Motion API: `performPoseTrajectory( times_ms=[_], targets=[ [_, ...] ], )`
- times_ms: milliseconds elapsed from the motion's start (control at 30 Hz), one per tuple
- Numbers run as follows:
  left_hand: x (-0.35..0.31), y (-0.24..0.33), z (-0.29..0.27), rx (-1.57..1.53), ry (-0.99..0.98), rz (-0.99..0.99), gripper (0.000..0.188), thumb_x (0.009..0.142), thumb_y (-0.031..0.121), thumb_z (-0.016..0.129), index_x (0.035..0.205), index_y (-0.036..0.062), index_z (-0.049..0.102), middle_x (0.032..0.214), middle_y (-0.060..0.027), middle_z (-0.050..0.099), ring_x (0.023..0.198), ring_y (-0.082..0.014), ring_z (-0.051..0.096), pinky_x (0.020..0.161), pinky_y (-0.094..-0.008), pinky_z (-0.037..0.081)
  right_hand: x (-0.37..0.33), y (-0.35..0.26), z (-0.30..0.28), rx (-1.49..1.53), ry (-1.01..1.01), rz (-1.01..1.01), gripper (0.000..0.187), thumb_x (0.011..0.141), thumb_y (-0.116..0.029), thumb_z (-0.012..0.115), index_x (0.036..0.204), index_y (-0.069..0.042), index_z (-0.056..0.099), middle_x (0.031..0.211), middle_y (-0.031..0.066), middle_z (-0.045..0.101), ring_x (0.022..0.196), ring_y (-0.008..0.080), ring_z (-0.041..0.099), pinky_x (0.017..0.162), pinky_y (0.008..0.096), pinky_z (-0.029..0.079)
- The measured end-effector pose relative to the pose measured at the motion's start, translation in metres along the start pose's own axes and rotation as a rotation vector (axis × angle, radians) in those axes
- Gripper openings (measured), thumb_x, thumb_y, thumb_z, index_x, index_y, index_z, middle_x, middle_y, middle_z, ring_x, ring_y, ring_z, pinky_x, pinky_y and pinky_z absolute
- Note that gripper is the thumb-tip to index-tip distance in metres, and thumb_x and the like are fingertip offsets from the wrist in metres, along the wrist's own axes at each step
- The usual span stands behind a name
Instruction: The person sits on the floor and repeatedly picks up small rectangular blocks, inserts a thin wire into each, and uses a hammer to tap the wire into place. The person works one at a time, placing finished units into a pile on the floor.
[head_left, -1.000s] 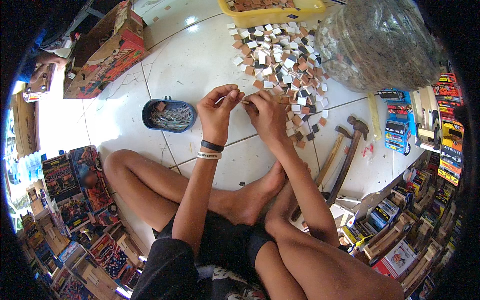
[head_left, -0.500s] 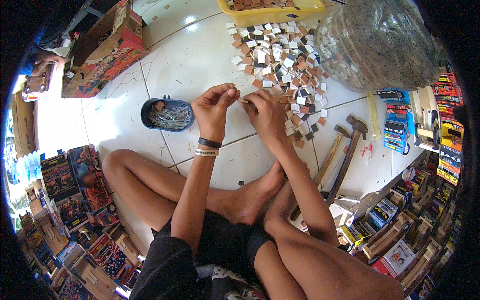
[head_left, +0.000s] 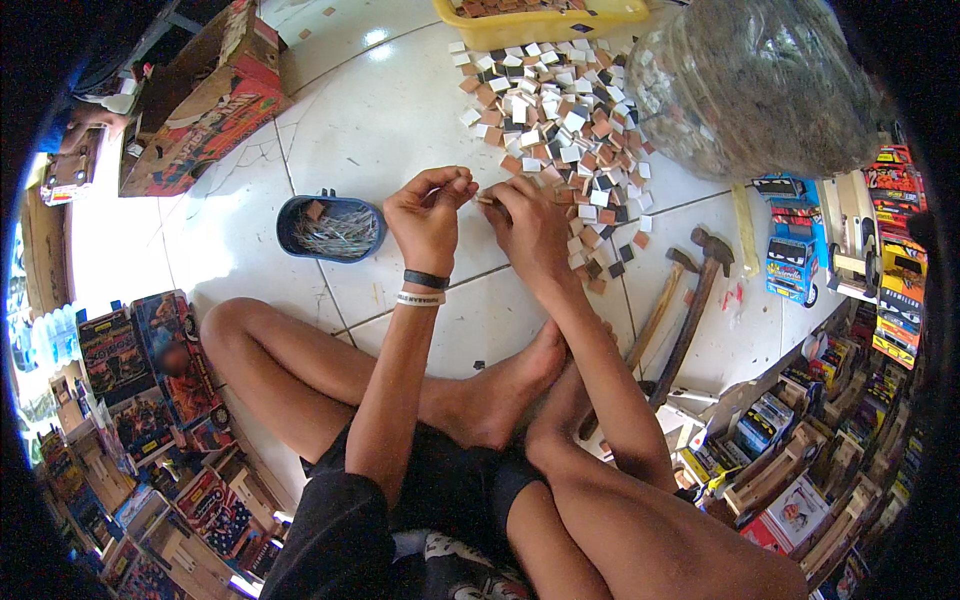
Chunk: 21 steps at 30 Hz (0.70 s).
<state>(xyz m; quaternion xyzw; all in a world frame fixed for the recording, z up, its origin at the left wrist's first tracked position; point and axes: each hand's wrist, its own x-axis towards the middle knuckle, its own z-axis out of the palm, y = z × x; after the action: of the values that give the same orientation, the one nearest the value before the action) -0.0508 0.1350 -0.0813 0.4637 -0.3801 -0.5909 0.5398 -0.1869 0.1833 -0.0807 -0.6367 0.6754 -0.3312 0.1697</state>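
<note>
My left hand, with two wristbands on its wrist, is raised above the tiled floor with thumb and fingertips pinched together. What it holds, if anything, is too small to make out. Close beside it, my right hand pinches a small tan piece, seen nearly edge-on. The fingertips of both hands are a short gap apart. Left of my left hand stands a blue oval tub of thin metal pins or nails, with a small brown square lying among them. Beyond my right hand spreads a pile of small square pieces in white, black and brown.
A yellow tray of brown squares stands behind the pile, next to a large filled clear plastic bag. Two hammers lie at right. Toy trucks line both sides. A cardboard box and another person's hand are far left.
Both hands keep nearly the same pinched pose, with only slight finger movement. The whole view has shifted a little.
</note>
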Motion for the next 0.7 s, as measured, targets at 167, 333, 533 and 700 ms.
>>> performPoseTrajectory(
  times_ms=[167, 333, 533, 700],
  targets=[
    [-0.003, -0.006, 0.002, 0.055, 0.007, -0.007, 0.007, 0.095, -0.008, 0.070, 0.101, -0.0086, 0.073, 0.103, -0.0157, 0.076, 0.091, -0.0230, 0.075, 0.085, -0.0371, 0.066, 0.000, -0.001, -0.001, -0.002, -0.035, 0.025, 0.018, 0.088, -0.012, 0.078, 0.105, -0.007, 0.075, 0.100, 0.0113, 0.071, 0.090, 0.0348, 0.070, 0.076, 0.0447, 0.056],
    [-0.006, -0.008, 0.006, 0.033, 0.012, 0.017, 0.007, 0.095, -0.007, 0.071, 0.101, -0.0080, 0.073, 0.103, -0.0153, 0.077, 0.092, -0.0230, 0.076, 0.087, -0.0364, 0.065, 0.001, -0.001, -0.001, -0.017, -0.029, 0.022, 0.018, 0.089, -0.013, 0.078, 0.105, -0.007, 0.074, 0.101, 0.0113, 0.071, 0.091, 0.0352, 0.071, 0.075, 0.0459, 0.056],
    [-0.009, -0.009, 0.006, 0.128, -0.035, 0.056, 0.007, 0.095, -0.006, 0.072, 0.102, -0.0073, 0.074, 0.102, -0.0134, 0.077, 0.094, -0.0198, 0.074, 0.088, -0.0324, 0.063, 0.000, -0.002, -0.001, -0.013, -0.026, 0.029, 0.015, 0.090, -0.013, 0.077, 0.103, -0.005, 0.073, 0.101, 0.0118, 0.071, 0.090, 0.0354, 0.072, 0.074, 0.0460, 0.056],
    [-0.009, -0.012, 0.005, 0.170, -0.040, 0.072, 0.008, 0.095, -0.005, 0.073, 0.102, -0.0068, 0.074, 0.103, -0.0120, 0.077, 0.093, -0.0175, 0.073, 0.088, -0.0307, 0.061, 0.000, -0.002, -0.001, -0.013, -0.030, 0.034, 0.014, 0.090, -0.012, 0.077, 0.102, -0.005, 0.074, 0.101, 0.0118, 0.072, 0.090, 0.0347, 0.072, 0.074, 0.0453, 0.056]
  ],
)
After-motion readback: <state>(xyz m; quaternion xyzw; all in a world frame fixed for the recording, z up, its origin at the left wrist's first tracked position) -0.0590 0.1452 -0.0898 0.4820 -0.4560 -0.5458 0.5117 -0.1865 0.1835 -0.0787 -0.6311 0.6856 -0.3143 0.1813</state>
